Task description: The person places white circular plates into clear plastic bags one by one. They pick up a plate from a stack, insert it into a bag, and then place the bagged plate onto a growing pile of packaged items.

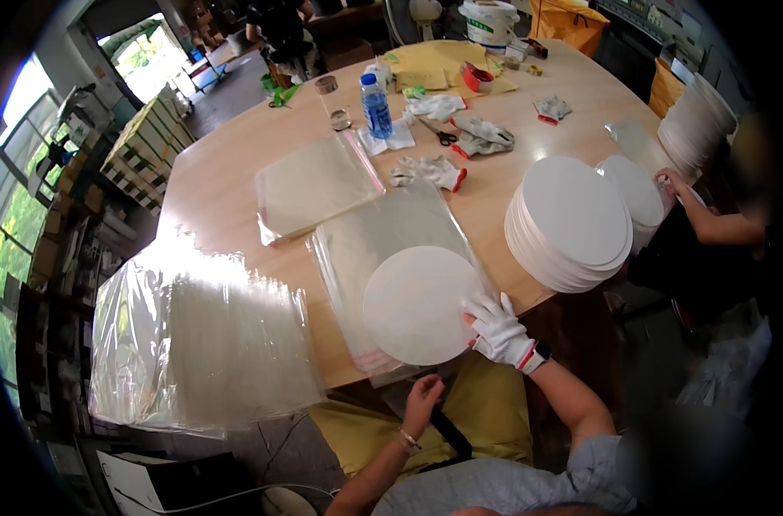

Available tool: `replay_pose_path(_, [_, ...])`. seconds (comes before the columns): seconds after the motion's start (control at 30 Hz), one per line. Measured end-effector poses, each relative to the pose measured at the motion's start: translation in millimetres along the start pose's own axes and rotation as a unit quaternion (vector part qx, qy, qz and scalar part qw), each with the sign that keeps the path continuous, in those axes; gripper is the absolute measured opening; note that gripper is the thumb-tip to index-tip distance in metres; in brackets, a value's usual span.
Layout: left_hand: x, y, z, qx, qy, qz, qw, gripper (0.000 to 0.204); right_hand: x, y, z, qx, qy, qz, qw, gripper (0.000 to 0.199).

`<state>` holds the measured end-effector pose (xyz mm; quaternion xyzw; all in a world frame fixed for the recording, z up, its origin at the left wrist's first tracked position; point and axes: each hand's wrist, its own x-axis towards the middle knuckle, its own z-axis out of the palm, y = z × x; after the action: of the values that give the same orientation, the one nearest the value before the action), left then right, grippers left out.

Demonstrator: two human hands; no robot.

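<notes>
A round white board (423, 305) lies flat on a stack of clear plastic bags (383, 228) in front of me. At its right edge rests my right hand (498, 333), in a white glove with some fingertips bare; the fingers are stretched and spread, touching the rim. My left hand (424, 400) is bare and hangs just below the table's front edge, close to the bags' pinkish lower end (370, 359). Its fingers are curled together; whatever they may hold is too small to make out. A tall stack of round white boards (568, 224) stands to the right.
Loose clear plastic sleeves (228, 344) overhang the table's left front. More bags (314, 185) lie behind, near a water bottle (376, 107), scissors (440, 133), work gloves (482, 138) and red tape dispenser (477, 77). Another person's hand (671, 182) works beside smaller boards (632, 191) at right.
</notes>
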<state>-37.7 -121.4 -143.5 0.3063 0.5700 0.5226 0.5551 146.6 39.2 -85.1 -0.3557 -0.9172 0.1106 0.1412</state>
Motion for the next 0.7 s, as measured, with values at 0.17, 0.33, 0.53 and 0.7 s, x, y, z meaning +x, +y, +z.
replay_pose_path(0.17, [37.7, -3.3, 12.8, -0.277, 0.068, -0.125, 0.950, 0.023, 3.7, 12.2, -9.6, 0.071, 0.115, 0.009, 0.991, 0.027])
replay_pose_path(0.33, [26.3, 37.6, 10.4, -0.275, 0.095, 0.000, 0.957, 0.017, -5.2, 45.1, -4.4, 0.206, 0.139, 0.211, 0.945, 0.025])
replay_pose_path(0.53, [13.7, 94.3, -2.4, -0.170, 0.023, 0.067, 0.983, 0.018, -9.6, 55.1, 41.4, 0.535, 0.065, 0.249, 0.805, 0.034])
replay_pose_path(0.7, [-38.4, 174.9, -28.2, 0.112, -0.051, 0.242, 0.962, 0.019, 25.5, -22.8, -13.7, 0.748, 0.117, 0.162, 0.633, 0.042])
